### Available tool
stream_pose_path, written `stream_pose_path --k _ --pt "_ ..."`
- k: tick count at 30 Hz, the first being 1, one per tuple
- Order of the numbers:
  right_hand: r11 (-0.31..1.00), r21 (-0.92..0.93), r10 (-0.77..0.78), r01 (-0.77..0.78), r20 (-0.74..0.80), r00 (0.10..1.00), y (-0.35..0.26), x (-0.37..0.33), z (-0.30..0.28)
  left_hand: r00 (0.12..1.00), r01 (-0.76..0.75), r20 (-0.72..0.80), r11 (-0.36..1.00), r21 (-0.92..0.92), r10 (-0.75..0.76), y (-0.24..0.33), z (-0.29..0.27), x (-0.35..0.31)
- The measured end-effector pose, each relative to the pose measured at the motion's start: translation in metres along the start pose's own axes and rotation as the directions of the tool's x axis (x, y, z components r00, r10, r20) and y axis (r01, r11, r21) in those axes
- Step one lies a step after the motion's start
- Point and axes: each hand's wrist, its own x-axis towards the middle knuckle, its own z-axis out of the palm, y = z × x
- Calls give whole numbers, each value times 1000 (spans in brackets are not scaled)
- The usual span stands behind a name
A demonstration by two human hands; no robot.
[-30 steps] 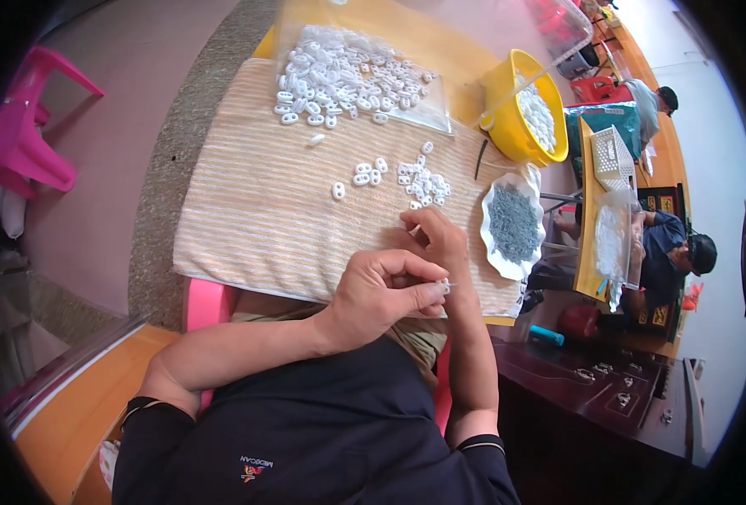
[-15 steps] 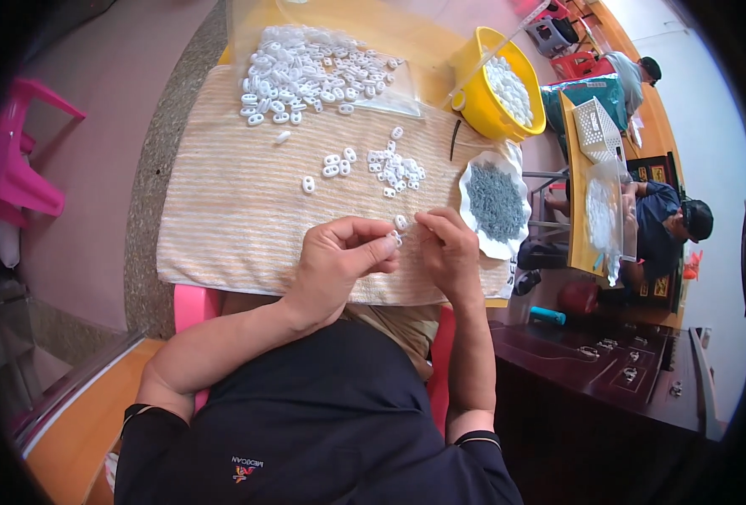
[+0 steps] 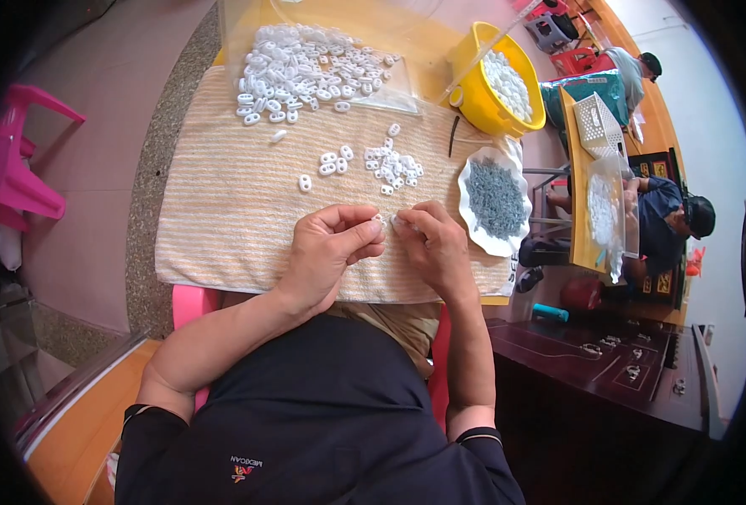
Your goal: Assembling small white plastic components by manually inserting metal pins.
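My left hand (image 3: 329, 246) is closed in a pinch on a small white plastic piece (image 3: 379, 219), mostly covered by the fingertips. Just right of it, my right hand (image 3: 434, 252) has thumb and forefinger closed on a white oval two-hole piece (image 3: 398, 221), partly hidden. The two fingertips are close together over the striped towel (image 3: 230, 202). Beyond them lie a cluster of small white two-hole pieces (image 3: 394, 166) and several larger white oval pieces (image 3: 333, 160). Next to my right hand stands a white scalloped dish (image 3: 469, 220) of small grey-blue pieces (image 3: 496, 200).
A big heap of white ovals (image 3: 293, 71) rests in a clear tray (image 3: 402, 97) at the back. A yellow tub (image 3: 466, 93) of white pieces stands back right, near a thin black strip (image 3: 454, 136). Two people sit at another table (image 3: 583, 210) on the right.
My right hand has moved slightly up and left, and its fingers have closed on the white oval piece. My left hand has shifted a little up and left, still pinching its small piece.
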Motion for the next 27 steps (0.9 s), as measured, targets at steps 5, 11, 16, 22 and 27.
stream_pose_path --k 5,11,16,22,27 --pt "998 -54 -23 23 -1 1000 -7 0 3 1000 -1 2 1000 4 1 0 -1 1" --pt "991 -92 -102 100 -13 995 -5 -3 5 1000 -3 11 1000 2 3 0 -2 1" --pt "996 -37 -78 78 -22 997 -4 -5 2 1000 -14 12 1000 5 14 -1 -1 2" --pt "998 -42 -43 47 77 996 -4 1 -19 1000 -3 -4 1000 12 3 -1 -2 1" --pt "994 -90 -51 62 123 991 -5 8 -21 1000 18 8 999 35 -19 -3 -2 2"
